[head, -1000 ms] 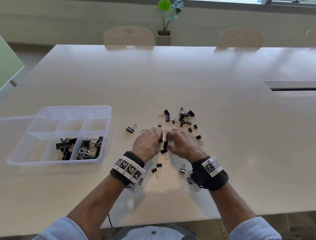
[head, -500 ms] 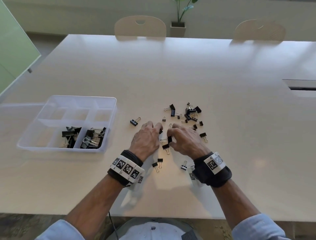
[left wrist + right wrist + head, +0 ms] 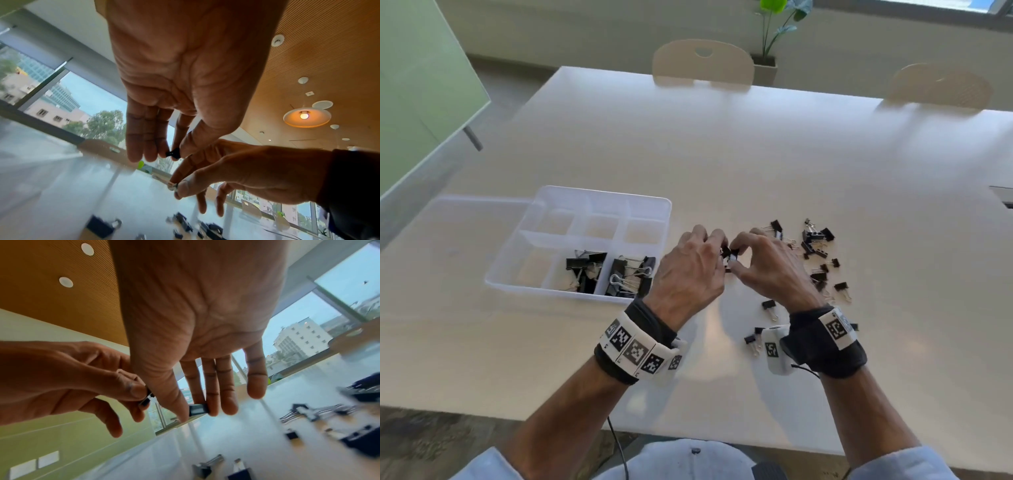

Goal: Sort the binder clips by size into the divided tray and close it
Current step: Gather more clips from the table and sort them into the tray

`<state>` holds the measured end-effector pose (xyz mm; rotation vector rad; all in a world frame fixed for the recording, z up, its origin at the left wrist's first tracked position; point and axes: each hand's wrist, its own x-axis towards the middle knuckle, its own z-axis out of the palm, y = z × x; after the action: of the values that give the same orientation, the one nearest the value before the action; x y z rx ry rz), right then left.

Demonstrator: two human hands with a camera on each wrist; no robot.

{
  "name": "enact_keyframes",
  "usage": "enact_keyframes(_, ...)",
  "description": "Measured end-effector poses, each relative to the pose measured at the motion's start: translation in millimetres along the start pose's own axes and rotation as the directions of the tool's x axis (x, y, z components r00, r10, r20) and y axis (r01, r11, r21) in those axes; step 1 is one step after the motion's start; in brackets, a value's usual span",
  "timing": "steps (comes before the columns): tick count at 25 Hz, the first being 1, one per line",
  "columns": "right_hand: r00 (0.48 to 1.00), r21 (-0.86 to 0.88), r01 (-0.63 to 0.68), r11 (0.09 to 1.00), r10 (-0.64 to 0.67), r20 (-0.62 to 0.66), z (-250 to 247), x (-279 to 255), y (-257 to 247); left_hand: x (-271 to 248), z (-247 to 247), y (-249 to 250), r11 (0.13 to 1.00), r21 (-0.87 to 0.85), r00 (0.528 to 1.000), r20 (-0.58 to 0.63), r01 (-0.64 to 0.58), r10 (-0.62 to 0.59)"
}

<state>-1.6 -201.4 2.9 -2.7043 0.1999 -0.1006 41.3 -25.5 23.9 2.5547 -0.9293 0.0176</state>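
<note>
While both wrists hover low over the white tabletop (image 3: pixel 722 154), a few small binder clips (image 3: pixel 753 339) lie nearest the person, just beside the right wristband (image 3: pixel 839 327). Further in, the left hand (image 3: pixel 688 270) and right hand (image 3: pixel 770 270) meet fingertip to fingertip above the tabletop. The left wrist view shows the left thumb and fingers (image 3: pixel 152 146) pinching a small black clip (image 3: pixel 173 154); the right wrist view shows the right thumb and forefinger closed on a second small clip (image 3: pixel 197 408), the other fingers (image 3: pixel 255 382) extended and relaxed. To the right of the hands, the loose pile of unsorted clips (image 3: pixel 815 243) is scattered across the tabletop. To the left stands the clear divided tray (image 3: pixel 599 195), its lid (image 3: pixel 448 212) lying open flat on the far-left side. Two of its near compartments hold larger black clips (image 3: pixel 626 277); the back row of compartments holds none. Beyond the tabletop stand two pale chairs (image 3: pixel 702 63) and a potted plant (image 3: pixel 770 41).
</note>
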Motion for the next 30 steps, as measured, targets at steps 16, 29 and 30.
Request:
enact_keyframes(16,0.93,-0.002,0.353,0.936,-0.351,0.11,108.0,103.2,-246.8,-86.7,-95.6,-211.7,0.812,0.206,0.837,-0.172,0.546,-0.519)
enact_keyframes(29,0.946,0.045,0.323,0.945,-0.323,0.008,101.7,80.4,-231.1,-72.0,-84.7,-207.1,0.853,0.233,0.884,-0.151,0.467,-0.442)
enact_keyframes(30,0.952,0.058,0.305,0.95,-0.304,-0.034,93.5,75.6,-219.7,-65.7,-81.7,-197.4,0.878,0.205,0.9,-0.162,0.432,-0.405)
